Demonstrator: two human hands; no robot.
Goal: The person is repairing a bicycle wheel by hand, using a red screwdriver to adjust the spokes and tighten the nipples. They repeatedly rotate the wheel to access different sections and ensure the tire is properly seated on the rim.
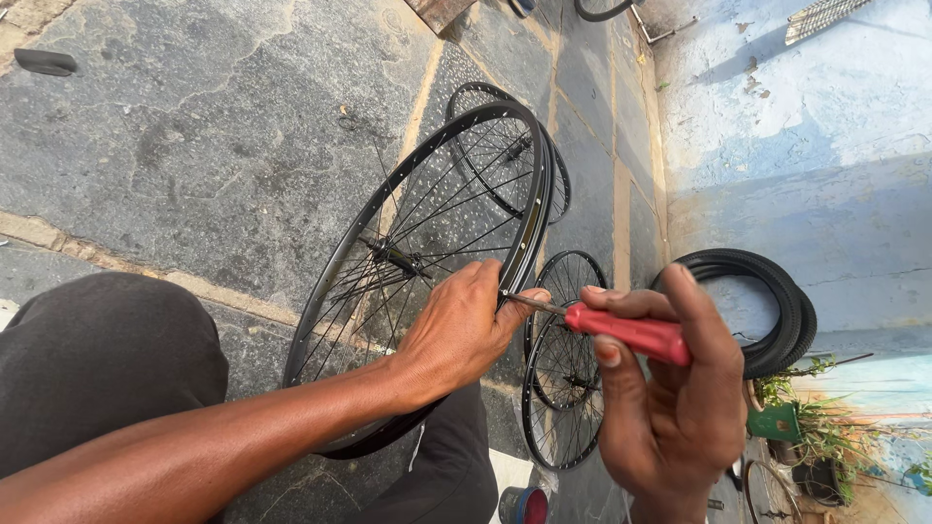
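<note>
A large black bicycle wheel rim (529, 184) with thin spokes and a hub (390, 257) stands upright in front of me. My left hand (456, 330) grips its rim at the near right side, thumb against the rim's edge. My right hand (670, 398) holds a red-handled screwdriver (631, 333), whose metal tip reaches the rim right at my left thumb.
A second spoked wheel (500, 146) lies behind the big one, a smaller one (565, 374) below right. Black tyres (777, 296) lean on the blue wall (796, 146). Potted plants (806, 437) stand at lower right. Stone paving (194, 136) spreads left; my knee (97, 349) is lower left.
</note>
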